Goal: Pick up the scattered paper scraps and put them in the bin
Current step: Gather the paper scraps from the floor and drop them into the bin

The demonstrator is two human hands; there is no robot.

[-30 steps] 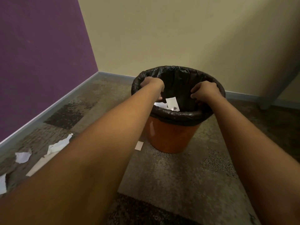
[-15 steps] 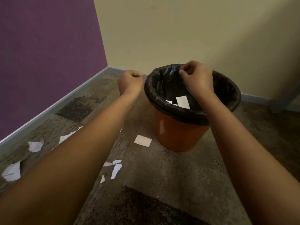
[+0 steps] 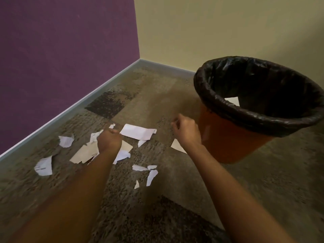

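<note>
- Now the paper scraps [image 3: 43, 166] are seen spread over the carpet [image 3: 175, 199], to the left of the bin [image 3: 233, 139]; one white piece [image 3: 232, 100] is already seen inside the bin
- The left hand [image 3: 109, 140] is held low over the scraps; only its back is shown, with the fingers tucked under, so it cannot be told if anything is held
- The right hand [image 3: 185, 130] is held beside the bin's orange wall; its fingers are loosely curled and nothing is seen in them
- The big white sheet [image 3: 138, 132] is found just past the left knuckles, a bit to the right; its long side runs left to right, toward the bin
- The sheet is judged nearer the left hand, so only a short reach forward would be needed
- A small pale piece [image 3: 176, 146] is partly hidden under the right wrist, close to the bin
</note>
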